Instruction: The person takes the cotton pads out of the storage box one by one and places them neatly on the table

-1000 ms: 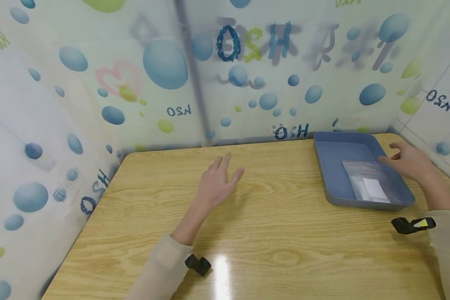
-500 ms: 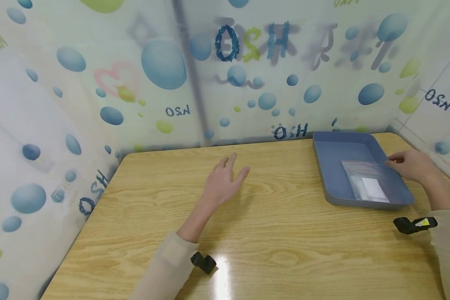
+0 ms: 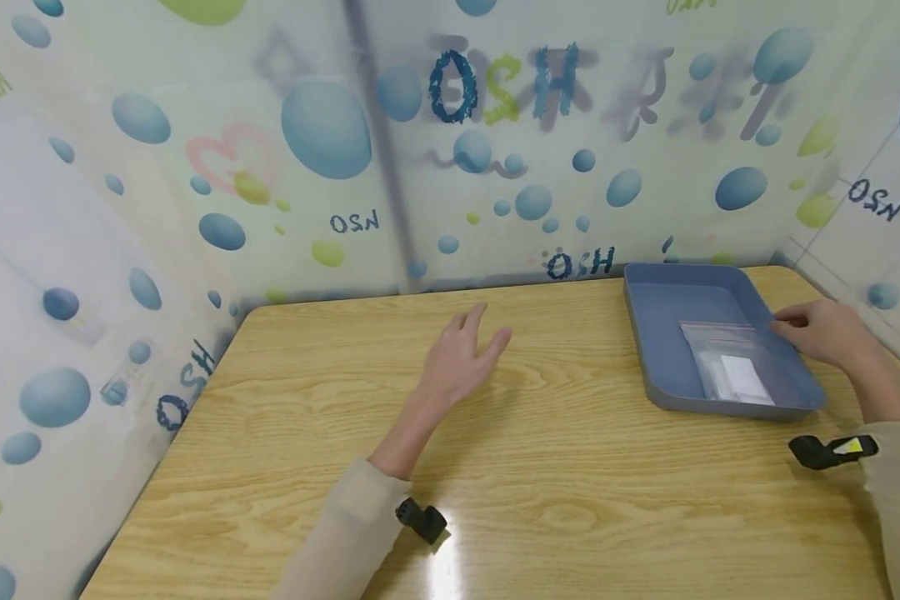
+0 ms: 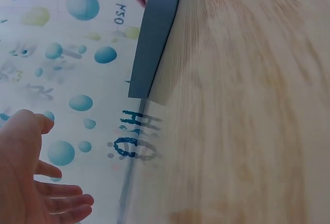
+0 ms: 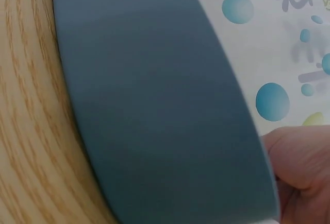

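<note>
A shallow blue-grey tray [image 3: 663,312] sits at the far right of the wooden table. Inside it lies a clear zip bag [image 3: 701,346] with a white rectangular piece [image 3: 745,379] in it. My right hand [image 3: 828,337] pinches the tray's right rim between thumb and fingers; in the right wrist view the tray wall [image 5: 154,95] hides most of that hand's fingers. Over the middle of the table is my left hand [image 3: 457,362], fingers spread and holding nothing, well left of the tray. The left wrist view also has it relaxed [image 4: 31,177].
The wooden table [image 3: 555,467] runs back to a patterned curtain [image 3: 495,192] of blue and green dots. More of this sheeting stands along the left and right sides. A black wrist camera [image 3: 422,521] sits on the left sleeve, another camera [image 3: 828,450] on the right.
My right hand has come down onto the tray's right rim and gripped it. The left hand has drifted right toward the tray, still spread. The tray stays in about the same place.
</note>
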A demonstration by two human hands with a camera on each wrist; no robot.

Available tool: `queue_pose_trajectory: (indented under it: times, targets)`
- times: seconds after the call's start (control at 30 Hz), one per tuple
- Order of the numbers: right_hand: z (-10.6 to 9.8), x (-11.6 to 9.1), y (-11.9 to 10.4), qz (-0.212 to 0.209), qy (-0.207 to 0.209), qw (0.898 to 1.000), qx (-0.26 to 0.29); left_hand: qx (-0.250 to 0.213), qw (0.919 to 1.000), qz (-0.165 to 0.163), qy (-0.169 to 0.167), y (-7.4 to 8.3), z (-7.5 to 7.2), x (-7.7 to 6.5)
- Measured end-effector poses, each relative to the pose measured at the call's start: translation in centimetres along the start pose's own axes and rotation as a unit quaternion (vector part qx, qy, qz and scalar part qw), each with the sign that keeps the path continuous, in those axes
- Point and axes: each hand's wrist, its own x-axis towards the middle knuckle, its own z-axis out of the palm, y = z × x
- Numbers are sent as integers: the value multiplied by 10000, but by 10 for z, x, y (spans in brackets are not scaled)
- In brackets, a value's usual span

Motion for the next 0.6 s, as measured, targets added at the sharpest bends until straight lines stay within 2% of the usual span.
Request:
queue_pose_trajectory:
  times: [0.27,0.6]
  targets:
    - [5,5,-10,-290,40,9995,75,-275,9995,101,-100,9,4,5]
    - [14,9,-27,-327,-42,9989,332,-605,9975,229,-283,26,14,9]
